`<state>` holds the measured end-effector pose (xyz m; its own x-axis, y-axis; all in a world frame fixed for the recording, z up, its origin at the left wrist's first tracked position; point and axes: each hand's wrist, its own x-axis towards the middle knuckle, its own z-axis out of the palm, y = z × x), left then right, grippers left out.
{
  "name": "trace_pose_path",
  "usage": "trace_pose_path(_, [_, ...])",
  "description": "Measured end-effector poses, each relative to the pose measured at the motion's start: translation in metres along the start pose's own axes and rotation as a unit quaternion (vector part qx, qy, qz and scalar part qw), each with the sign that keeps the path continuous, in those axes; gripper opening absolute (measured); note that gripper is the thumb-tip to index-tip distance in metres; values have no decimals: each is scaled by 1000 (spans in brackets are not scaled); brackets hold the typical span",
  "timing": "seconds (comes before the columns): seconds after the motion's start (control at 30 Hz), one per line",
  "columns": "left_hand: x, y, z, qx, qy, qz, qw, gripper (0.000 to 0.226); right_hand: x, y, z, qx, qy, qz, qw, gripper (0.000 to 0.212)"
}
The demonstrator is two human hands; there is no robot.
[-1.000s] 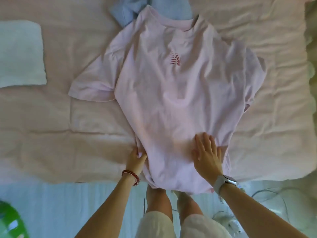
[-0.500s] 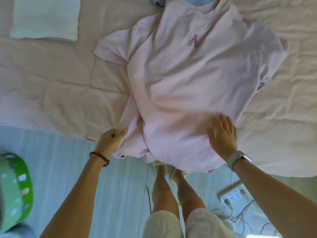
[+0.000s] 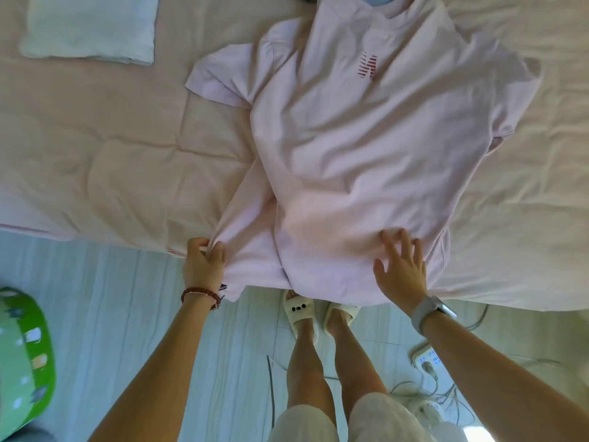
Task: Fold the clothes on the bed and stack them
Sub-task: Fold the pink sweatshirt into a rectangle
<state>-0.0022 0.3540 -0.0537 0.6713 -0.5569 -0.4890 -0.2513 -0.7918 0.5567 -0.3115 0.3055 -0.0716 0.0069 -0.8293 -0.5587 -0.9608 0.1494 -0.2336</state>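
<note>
Left hand (image 3: 204, 266) pinches T-shirt (image 3: 366, 148) hem, collar away.

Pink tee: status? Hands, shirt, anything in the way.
Left hand pinching the hem corner of the pink tee. Right hand open, fingers spread over the lower hem. Tee face-up, unfolded, hem overhanging the bed. Nothing obstructing.

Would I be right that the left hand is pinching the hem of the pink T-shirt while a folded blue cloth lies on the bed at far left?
Not quite: the head view shows the folded cloth is white. The left hand does pinch the pink T-shirt hem.
</note>
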Motion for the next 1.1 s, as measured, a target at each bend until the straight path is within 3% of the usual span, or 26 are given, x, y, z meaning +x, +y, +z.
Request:
trace_pose_path(0.07, [11, -7, -2, 115, -10, -46, 992, 27, 10, -2, 0, 17, -36, 31, 999, 54])
trace_pose_path(0.13, [21, -12, 2, 172, -11, 14, 985, 30, 15, -6, 1, 45, -21, 43, 998, 52])
trace_pose_path(0.23, [25, -10, 23, 149, -36, 117, 981, 19, 14, -12, 7, 80, 17, 55, 995, 50])
trace_pose_path(0.33, [23, -11, 52, 122, -67, 78, 987, 28, 7, -15, 14, 82, 30, 49, 995, 53])
trace_pose_path(0.43, [22, -15, 75, 112, -51, 50, 991, 32, 5, -17, 18, 68, 42, 44, 996, 53])
trace_pose_path(0.57, [28, -14, 86, 45, 14, 4, 999, 19, 5, -23, 16, 63, 74, 33, 995, 50])
trace_pose_path(0.67, [37, -18, 80, 41, -17, 15, 999, 8, 6, -31, 16, 11, 78, -34, 996, 51])
trace_pose_path(0.77, [31, -20, 62, -5, -16, 64, 998, 3, 13, -44, 16, -52, 50, -71, 995, 58])
trace_pose_path(0.97, [1, -26, 8, -145, -22, 141, 979, 19, 28, -49, 13, -89, -55, -21, 994, 54])
trace_pose_path(1.03, [9, -28, -9, -171, 32, 118, 978, 15, 32, -48, 7, -93, -82, -2, 992, 53])
trace_pose_path(1.1, [24, -41, -24, -130, 63, 42, 989, 7, 35, -47, -2, -116, -112, 13, 987, 55])
